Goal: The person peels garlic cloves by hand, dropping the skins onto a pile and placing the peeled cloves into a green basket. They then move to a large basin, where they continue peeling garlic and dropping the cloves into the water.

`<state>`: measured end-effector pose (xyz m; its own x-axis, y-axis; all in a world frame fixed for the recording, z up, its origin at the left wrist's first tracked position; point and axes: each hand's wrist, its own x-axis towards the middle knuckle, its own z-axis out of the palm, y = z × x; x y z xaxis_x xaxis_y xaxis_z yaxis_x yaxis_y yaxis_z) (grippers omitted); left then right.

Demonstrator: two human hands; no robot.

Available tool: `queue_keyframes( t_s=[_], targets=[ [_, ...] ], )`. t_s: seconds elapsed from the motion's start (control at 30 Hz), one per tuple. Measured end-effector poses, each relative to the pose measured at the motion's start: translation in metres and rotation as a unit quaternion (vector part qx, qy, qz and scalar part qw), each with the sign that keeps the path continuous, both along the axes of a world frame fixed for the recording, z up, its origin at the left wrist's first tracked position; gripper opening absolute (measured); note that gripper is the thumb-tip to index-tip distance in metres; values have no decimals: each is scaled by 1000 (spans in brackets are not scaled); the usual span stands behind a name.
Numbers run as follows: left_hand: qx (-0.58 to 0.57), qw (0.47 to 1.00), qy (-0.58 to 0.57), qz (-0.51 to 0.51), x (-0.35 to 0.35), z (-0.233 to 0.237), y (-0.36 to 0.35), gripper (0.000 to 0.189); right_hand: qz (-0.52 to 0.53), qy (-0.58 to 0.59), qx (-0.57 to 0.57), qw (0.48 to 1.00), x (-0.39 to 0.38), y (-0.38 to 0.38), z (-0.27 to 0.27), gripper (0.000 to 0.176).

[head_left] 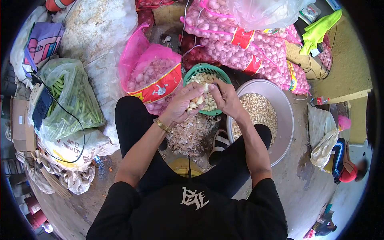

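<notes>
Over the green basket (206, 66), both hands meet close together above the person's knees. The left hand (185, 102), with a gold bracelet (163, 125) at the wrist, is curled like a cup around a clump of garlic cloves (199, 101), fingers closed under them so that none slips out. The right hand (225, 96) comes in from the other side and pinches the top of the same clump, thumb and fingertips pressed together. The basket, itself holding pale cloves, sits directly beneath, likely so that anything dropped lands in it. Just right of it stands a wide metal bowl (286, 132) with more cloves, within easy reach of the right arm. Between the knees, on the floor, lies a heap of papery skins (188, 136), seemingly where they fall from the hands. A pink sack (154, 78) of garlic leans beside the left knee, and a bag of green beans (70, 98) lies further left.
</notes>
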<state>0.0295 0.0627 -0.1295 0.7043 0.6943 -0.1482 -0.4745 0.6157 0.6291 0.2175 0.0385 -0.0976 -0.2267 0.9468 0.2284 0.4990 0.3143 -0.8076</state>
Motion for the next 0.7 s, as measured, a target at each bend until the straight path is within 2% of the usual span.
queue_keyframes(
  t_s=[0.17, 0.23, 0.4, 0.53, 0.7],
  targets=[
    [11, 1000, -3, 14, 3, 7, -2, 23, 13, 57, 29, 998, -4, 0, 0, 27],
    [10, 999, -4, -34, 0, 7, -1, 29, 12, 68, 33, 997, -4, 0, 1, 26],
    [33, 999, -1, -6, 5, 6, -2, 28, 0, -14, 27, 1000, 0, -3, 6, 23],
    [26, 1000, 2, 15, 7, 3, -2, 26, -5, 3, 74, 997, -2, -7, 0, 21],
    [13, 999, 4, 36, -1, 0, 8, 30, 41, -61, 42, 996, -7, -26, 17, 21]
  ],
)
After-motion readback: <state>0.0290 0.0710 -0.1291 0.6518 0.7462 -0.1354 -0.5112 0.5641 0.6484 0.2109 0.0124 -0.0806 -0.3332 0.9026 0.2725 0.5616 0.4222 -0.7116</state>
